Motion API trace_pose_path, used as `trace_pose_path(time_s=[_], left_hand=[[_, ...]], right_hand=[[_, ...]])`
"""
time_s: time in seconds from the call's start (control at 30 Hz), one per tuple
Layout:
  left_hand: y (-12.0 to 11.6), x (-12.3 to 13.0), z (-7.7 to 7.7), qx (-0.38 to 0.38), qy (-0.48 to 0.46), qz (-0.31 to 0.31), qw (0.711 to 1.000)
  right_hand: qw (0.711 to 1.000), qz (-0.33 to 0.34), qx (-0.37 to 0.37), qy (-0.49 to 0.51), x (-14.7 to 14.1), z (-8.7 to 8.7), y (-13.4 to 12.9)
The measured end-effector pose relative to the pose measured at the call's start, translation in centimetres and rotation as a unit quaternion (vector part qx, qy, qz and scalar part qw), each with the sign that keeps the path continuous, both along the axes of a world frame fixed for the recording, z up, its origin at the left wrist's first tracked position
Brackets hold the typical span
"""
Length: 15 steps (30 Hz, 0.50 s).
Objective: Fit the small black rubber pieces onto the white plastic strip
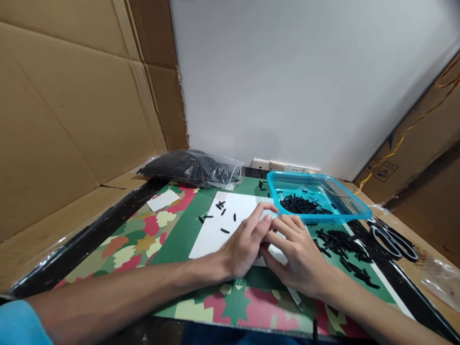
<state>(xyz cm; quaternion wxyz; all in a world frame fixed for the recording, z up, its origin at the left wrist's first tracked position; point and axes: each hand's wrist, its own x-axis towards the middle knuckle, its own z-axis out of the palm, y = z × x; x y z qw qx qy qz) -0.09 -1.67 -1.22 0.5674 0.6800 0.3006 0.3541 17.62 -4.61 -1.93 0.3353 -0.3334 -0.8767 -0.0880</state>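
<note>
Grip of the left hand (247, 239) and the right hand (296, 247), fingers bent and drawn narrowly together over a white sheet (206, 239); whether anything is held cannot be told, the fingers hiding what lies between. Small black pieces (224, 231) lie scattered on the sheet, left of and beyond the grip; a blue basket (334, 218) with more of them stands beyond it to the right; a loose heap (341, 242) of similar pieces lies right of it, with scissors (391, 235) farther right.
</note>
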Motion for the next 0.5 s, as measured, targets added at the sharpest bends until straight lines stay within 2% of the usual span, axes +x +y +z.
trace_pose_path(time_s=[0.1, 0.17, 0.37, 0.5], left_hand=[[-0.2, -0.1, 0.0, 0.066, 0.018, 0.003, 0.998], [-0.1, -0.1, 0.0, 0.068, 0.022, 0.006, 0.997], [1.0, 0.2, -0.2, -0.004, 0.009, 0.044, 0.999], [1.2, 0.3, -0.2, -0.054, -0.042, 0.028, 0.997]], right_hand=[[0.999, -0.014, 0.025, 0.017, -0.4, -0.7, -0.1], [0.999, -0.005, 0.042, 0.026, -0.6, -0.9, 0.0], [0.996, 0.008, 0.020, 0.085, 0.5, 0.0, 0.8], [0.994, -0.014, -0.028, 0.108, 2.1, 0.5, 1.5]])
